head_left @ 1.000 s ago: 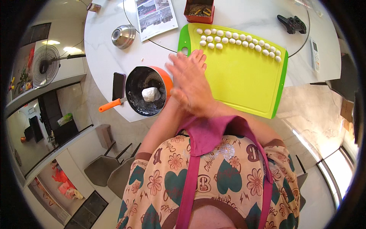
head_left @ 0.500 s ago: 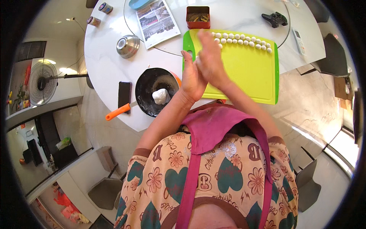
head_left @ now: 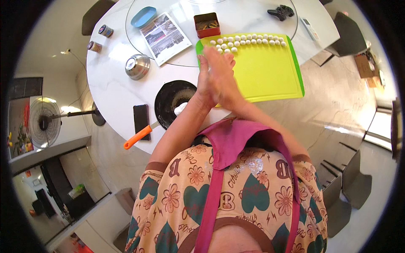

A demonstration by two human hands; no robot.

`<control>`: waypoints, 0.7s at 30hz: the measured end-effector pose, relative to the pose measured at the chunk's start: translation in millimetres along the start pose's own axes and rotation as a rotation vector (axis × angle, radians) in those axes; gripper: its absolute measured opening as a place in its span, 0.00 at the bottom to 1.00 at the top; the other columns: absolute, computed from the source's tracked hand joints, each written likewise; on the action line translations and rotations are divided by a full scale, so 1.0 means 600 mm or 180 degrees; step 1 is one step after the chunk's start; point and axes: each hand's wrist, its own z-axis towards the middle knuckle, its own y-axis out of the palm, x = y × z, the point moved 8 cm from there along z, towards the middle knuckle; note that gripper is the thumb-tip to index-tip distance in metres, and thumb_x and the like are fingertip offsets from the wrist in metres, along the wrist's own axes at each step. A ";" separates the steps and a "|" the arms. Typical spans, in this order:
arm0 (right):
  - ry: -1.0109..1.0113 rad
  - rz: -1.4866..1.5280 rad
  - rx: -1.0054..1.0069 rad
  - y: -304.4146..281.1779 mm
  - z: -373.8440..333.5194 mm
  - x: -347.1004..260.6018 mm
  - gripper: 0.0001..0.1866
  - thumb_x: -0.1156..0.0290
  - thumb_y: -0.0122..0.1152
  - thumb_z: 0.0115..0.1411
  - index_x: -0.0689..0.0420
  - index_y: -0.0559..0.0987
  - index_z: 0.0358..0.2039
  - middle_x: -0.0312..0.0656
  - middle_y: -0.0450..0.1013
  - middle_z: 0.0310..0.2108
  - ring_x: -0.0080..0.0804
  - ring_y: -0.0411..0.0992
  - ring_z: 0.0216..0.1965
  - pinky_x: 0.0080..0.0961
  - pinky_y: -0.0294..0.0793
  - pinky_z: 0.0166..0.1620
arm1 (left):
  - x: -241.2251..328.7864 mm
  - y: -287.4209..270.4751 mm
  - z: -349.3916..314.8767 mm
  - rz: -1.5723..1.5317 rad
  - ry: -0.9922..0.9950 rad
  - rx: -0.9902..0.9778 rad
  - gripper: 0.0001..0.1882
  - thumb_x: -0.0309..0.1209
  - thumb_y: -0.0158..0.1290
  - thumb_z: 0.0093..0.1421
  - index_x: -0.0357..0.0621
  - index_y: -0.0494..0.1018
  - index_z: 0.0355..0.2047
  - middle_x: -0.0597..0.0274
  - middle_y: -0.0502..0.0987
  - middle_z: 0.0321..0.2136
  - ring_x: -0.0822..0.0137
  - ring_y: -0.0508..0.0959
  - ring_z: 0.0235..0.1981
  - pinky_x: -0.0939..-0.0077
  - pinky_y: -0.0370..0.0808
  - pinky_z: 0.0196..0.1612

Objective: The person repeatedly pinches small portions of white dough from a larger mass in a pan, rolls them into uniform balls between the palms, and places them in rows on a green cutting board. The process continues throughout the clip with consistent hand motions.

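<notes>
My left hand (head_left: 205,85) and my right hand (head_left: 223,82) are pressed palm to palm over the left edge of a yellow cutting board (head_left: 270,74) with green ends. Their fingers point away from me, and the right hand is blurred. Whatever lies between the palms is hidden. Along the board's far side sit rows of small white dough balls (head_left: 254,41). Left of my hands stands a dark frying pan (head_left: 162,101) with an orange handle (head_left: 138,137). A lump of white dough (head_left: 180,109) lies in it, partly covered by my left forearm.
A black phone (head_left: 141,121) lies beside the pan handle. Farther off are a metal bowl (head_left: 137,67), a printed sheet (head_left: 165,39), a blue dish (head_left: 143,17), two small jars (head_left: 105,30), a red tin (head_left: 207,25), a game controller (head_left: 281,13) and a remote (head_left: 310,28).
My view has shifted, so the table and its things sit differently in the picture. Both hands stay pressed together, the right one sliding against the left. My left forearm covers more of the dough lump.
</notes>
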 end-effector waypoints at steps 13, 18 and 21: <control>0.0114 -0.0289 0.0472 -0.096 0.010 0.026 0.35 0.53 0.44 0.65 0.61 0.55 0.66 0.54 0.54 0.66 0.54 0.47 0.68 0.53 0.36 0.67 | 0.008 0.089 -0.002 0.0321 0.0097 -0.0417 0.51 0.72 0.20 0.58 0.46 0.42 0.70 0.59 0.50 0.69 0.64 0.52 0.69 0.69 0.48 0.69; 0.0938 0.0051 0.0312 0.022 -0.004 0.055 0.35 0.52 0.44 0.65 0.61 0.56 0.66 0.53 0.54 0.66 0.53 0.47 0.69 0.55 0.35 0.67 | -0.006 0.006 0.035 -0.0258 0.0058 0.0132 0.50 0.72 0.22 0.58 0.50 0.43 0.70 0.59 0.51 0.68 0.62 0.55 0.67 0.70 0.50 0.68; 0.0187 0.0050 0.0074 -0.042 0.022 0.047 0.36 0.50 0.44 0.64 0.61 0.56 0.66 0.53 0.54 0.66 0.53 0.46 0.69 0.54 0.34 0.67 | 0.021 0.053 0.004 0.0216 0.0319 -0.0048 0.50 0.72 0.23 0.59 0.44 0.46 0.68 0.59 0.54 0.67 0.55 0.56 0.66 0.62 0.51 0.68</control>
